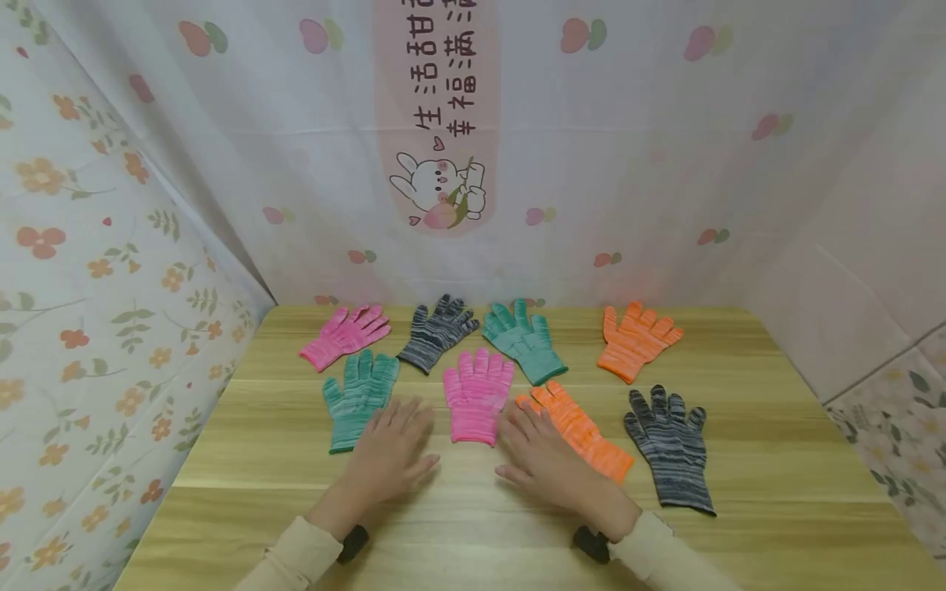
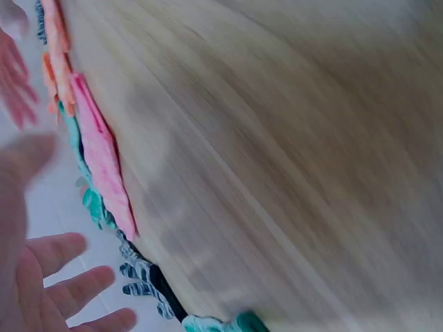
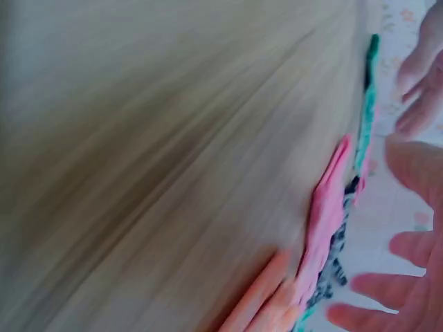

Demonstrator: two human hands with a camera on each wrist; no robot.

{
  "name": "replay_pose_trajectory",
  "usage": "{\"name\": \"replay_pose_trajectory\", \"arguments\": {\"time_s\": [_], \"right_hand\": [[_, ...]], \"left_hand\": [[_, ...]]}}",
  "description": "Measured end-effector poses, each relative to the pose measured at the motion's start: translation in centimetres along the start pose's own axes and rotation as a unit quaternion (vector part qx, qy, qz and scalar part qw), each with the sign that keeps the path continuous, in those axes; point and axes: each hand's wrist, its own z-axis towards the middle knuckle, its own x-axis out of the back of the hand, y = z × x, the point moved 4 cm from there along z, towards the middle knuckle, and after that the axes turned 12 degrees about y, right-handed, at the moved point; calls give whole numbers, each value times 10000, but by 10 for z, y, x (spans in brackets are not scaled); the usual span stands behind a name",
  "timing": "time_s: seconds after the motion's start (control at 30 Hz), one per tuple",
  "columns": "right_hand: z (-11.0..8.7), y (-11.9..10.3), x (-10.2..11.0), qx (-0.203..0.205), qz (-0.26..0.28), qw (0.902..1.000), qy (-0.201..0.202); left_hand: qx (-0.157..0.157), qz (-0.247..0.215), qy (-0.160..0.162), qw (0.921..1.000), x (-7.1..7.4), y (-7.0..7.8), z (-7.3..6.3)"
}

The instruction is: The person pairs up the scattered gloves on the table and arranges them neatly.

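My left hand (image 1: 390, 451) hovers over the wooden table with fingers spread, its fingertips overlapping the near green glove (image 1: 362, 390) in the head view. Opposite it, my right hand (image 1: 543, 455) is also spread and holds nothing, overlapping part of the near orange glove (image 1: 584, 431). Between the two hands lies a pink glove (image 1: 479, 394), flat with its fingers pointing away. To the right of my right hand rests a grey-black striped glove (image 1: 671, 451). In the left wrist view the left fingers (image 2: 79, 294) are apart, with bare air between them.
Along the table's back edge lie another pink glove (image 1: 346, 335), a second grey-black glove (image 1: 439, 332), a second green glove (image 1: 525, 341) and a second orange glove (image 1: 639, 341). A printed curtain (image 1: 628, 164) hangs behind the table (image 1: 244, 492); floral cloth (image 1: 111, 287) covers the left side.
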Motion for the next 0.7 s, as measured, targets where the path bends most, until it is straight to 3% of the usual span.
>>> {"name": "replay_pose_trajectory", "arguments": {"time_s": [0.17, 0.33, 0.53, 0.7], "right_hand": [[15, -13, -11, -215, 239, 9995, 72], [25, -20, -19, -401, 55, 9986, 342], [31, -27, -25, -530, -253, 9968, 549], [34, -32, -25, -788, -454, 9939, 627]], "left_hand": [[-26, -379, 239, 9990, -8, 10, 3], [10, -620, 275, 9977, -20, 26, 12], [198, -362, 175, 9990, -32, 33, 14], [308, -205, 330, 9988, -38, 36, 12]]}}
